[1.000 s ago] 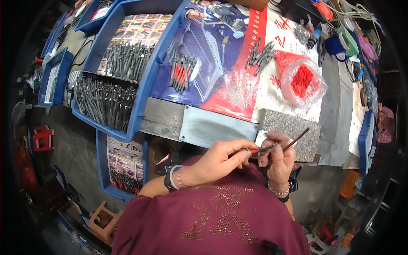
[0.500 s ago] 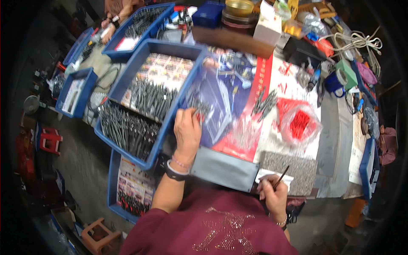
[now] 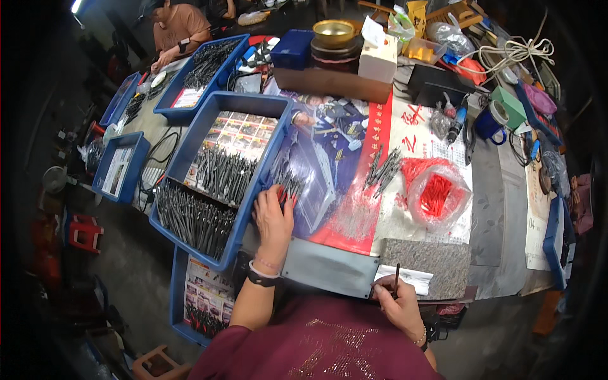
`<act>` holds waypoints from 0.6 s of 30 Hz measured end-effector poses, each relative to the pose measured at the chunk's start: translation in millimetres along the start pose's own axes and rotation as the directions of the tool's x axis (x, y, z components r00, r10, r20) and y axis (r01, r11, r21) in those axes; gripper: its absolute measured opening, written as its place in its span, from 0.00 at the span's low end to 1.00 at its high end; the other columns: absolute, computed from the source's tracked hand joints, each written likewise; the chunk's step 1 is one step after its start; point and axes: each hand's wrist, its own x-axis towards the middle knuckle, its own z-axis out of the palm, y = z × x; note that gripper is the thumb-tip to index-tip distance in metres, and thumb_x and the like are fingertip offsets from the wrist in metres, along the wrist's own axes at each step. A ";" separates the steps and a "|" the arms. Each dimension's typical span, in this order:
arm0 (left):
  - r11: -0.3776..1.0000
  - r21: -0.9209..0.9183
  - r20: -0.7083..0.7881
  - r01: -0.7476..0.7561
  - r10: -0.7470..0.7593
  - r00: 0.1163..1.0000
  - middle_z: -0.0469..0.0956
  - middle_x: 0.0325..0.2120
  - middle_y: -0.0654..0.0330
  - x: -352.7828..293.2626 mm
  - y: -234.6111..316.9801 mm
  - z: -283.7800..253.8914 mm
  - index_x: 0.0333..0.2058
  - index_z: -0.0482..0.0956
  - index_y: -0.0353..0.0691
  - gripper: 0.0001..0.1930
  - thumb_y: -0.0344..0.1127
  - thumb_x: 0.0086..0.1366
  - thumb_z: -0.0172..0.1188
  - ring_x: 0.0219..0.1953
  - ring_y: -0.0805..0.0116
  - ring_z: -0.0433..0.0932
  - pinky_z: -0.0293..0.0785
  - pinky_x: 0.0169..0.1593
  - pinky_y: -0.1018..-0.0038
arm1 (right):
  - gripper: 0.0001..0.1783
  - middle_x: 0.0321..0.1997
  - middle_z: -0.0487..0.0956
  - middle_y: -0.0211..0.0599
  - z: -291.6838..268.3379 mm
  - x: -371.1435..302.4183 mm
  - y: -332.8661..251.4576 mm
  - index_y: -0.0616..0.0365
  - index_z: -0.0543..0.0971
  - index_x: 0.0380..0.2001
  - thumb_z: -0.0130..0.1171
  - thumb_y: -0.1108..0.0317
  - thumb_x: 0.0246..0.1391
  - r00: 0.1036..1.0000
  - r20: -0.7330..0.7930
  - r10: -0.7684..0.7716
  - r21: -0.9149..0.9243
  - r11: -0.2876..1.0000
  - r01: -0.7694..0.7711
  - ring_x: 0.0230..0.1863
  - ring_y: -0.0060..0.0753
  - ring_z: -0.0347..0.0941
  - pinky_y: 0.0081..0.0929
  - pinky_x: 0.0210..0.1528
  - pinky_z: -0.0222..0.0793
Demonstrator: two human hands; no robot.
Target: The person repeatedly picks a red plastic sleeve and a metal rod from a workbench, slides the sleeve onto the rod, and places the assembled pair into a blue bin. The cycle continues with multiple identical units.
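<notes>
My left hand [image 3: 273,218] reaches over a small pile of thin dark rods [image 3: 291,183] beside the large blue bin. Its fingertips close on their red ends; how many it grips is hidden. In my right hand [image 3: 398,301], near the table's front edge, a slim brown stick [image 3: 397,278] stands upright, pinched between thumb and fingers. Beside that hand a folded white cloth or paper [image 3: 415,278] lies on a grey speckled slab [image 3: 437,258]. The large blue bin [image 3: 288,130] holds rows of similar dark rods [image 3: 196,218] in two sections.
Right of centre lie more dark rods [image 3: 382,171] and an open plastic bag of red pieces [image 3: 437,193]. A grey metal box [image 3: 329,266] fills the front edge. Behind stand a brown board [image 3: 329,84] and a blue mug [image 3: 493,123]. Another person [image 3: 180,28] works at far left.
The whole view has shifted, so the table sits lower. My left hand stays at the pile. My right hand has turned the stick from slanted to upright.
</notes>
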 end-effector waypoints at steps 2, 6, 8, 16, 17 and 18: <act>0.999 -0.031 0.014 -0.012 0.012 1.000 0.73 0.41 0.45 0.3 -3.7 -0.1 0.51 0.71 0.35 0.20 0.32 0.60 0.61 0.44 0.45 0.71 0.67 0.48 0.57 | 0.09 0.24 0.78 0.35 0.5 -0.3 0.4 0.69 0.77 0.37 0.57 0.71 0.60 1.000 0.010 -0.002 -0.007 1.000 0.002 0.26 0.21 0.74 0.20 0.30 0.69; 0.997 -0.076 0.035 -0.032 0.035 0.999 0.73 0.42 0.44 1.1 -10.6 0.0 0.52 0.70 0.33 0.21 0.30 0.60 0.60 0.46 0.44 0.71 0.67 0.50 0.58 | 0.09 0.24 0.78 0.37 2.0 0.9 -1.5 0.69 0.77 0.36 0.56 0.71 0.60 0.999 0.042 -0.034 -0.030 0.999 0.035 0.26 0.23 0.74 0.21 0.30 0.69; 0.994 -0.108 0.039 -0.032 0.037 0.999 0.72 0.43 0.45 1.5 -11.8 -1.5 0.52 0.70 0.35 0.21 0.31 0.60 0.60 0.47 0.44 0.71 0.67 0.51 0.58 | 0.09 0.24 0.78 0.38 2.3 1.7 -3.0 0.69 0.77 0.37 0.57 0.71 0.59 0.998 0.053 -0.047 -0.046 0.998 0.049 0.26 0.24 0.74 0.21 0.31 0.69; 0.971 -0.187 0.010 -0.147 0.152 0.988 0.72 0.43 0.47 5.5 30.0 -19.1 0.50 0.73 0.34 0.19 0.30 0.59 0.61 0.48 0.47 0.72 0.68 0.52 0.60 | 0.09 0.27 0.81 0.43 -1.6 0.6 -0.8 0.65 0.78 0.38 0.58 0.70 0.58 0.993 0.067 -0.096 -0.111 0.988 0.104 0.25 0.31 0.76 0.26 0.29 0.70; 0.952 -0.252 0.026 -0.174 0.187 0.982 0.73 0.43 0.47 7.4 40.9 -18.6 0.49 0.73 0.34 0.18 0.29 0.59 0.61 0.47 0.48 0.72 0.69 0.51 0.61 | 0.09 0.28 0.81 0.43 -2.1 0.5 0.6 0.65 0.78 0.38 0.58 0.70 0.58 0.992 0.074 -0.102 -0.124 0.986 0.111 0.25 0.32 0.77 0.26 0.29 0.70; 0.909 -0.383 0.066 -0.163 0.203 0.977 0.75 0.39 0.48 9.5 54.4 -13.5 0.45 0.76 0.33 0.15 0.28 0.59 0.61 0.42 0.50 0.75 0.71 0.47 0.63 | 0.09 0.28 0.81 0.44 -2.6 0.5 2.0 0.65 0.78 0.38 0.58 0.69 0.58 0.991 0.082 -0.105 -0.137 0.984 0.115 0.25 0.33 0.77 0.26 0.28 0.70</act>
